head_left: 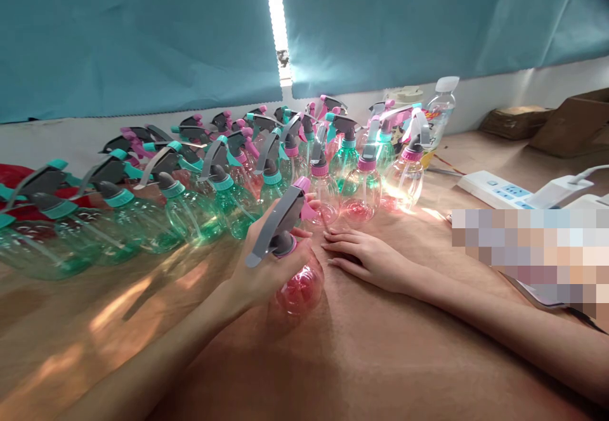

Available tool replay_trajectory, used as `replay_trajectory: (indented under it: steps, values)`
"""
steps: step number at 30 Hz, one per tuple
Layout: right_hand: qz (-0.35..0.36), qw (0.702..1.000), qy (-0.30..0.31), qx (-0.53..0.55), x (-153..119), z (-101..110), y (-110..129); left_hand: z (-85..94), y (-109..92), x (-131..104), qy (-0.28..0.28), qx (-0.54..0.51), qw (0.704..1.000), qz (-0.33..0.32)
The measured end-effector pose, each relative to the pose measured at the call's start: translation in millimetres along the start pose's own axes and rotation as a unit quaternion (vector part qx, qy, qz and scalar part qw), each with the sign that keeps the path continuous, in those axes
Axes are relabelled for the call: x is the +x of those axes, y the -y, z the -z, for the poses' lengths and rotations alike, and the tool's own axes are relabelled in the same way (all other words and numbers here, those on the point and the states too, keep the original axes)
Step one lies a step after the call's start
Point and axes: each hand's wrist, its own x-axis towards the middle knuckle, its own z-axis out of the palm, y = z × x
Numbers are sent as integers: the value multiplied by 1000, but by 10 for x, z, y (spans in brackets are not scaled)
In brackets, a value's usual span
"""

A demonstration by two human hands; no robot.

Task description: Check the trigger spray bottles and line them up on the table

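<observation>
Item: one pink spray bottle (pixel 301 291), grey-and-pink head (pixel 280 218) already on, left hand (pixel 264 259) closed round its neck; contact with the table (pixel 380 357) unclear. Right hand (pixel 366 256): held nothing, lay palm down beside it. Beyond: green bottles (pixel 238 208) and pink bottles (pixel 360 202), in rows, heads apparently fitted; no headless bottle discernible, anything left undone indeterminable.

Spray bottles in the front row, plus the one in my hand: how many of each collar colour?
Teal-collared front-row bottles: 6
Pink-collared front-row bottles: 3
Pink-collared bottle in left hand: 1
Total: 10
</observation>
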Motion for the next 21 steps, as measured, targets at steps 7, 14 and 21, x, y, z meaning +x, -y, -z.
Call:
replay_trajectory:
  steps: [7, 14, 21]
  values:
    - [-3, 1000, 9, -10, 7, 15, 12, -2, -11, 4, -4, 3, 1000, -7]
    - [-1, 1000, 8, -8, 9, 16, 14, 0, -19, 2, -4, 13, 1000, -19]
    - [-3, 1000, 9, -9, 6, 6, 2, 12, -58, 7, -13, 60, 998, -25]
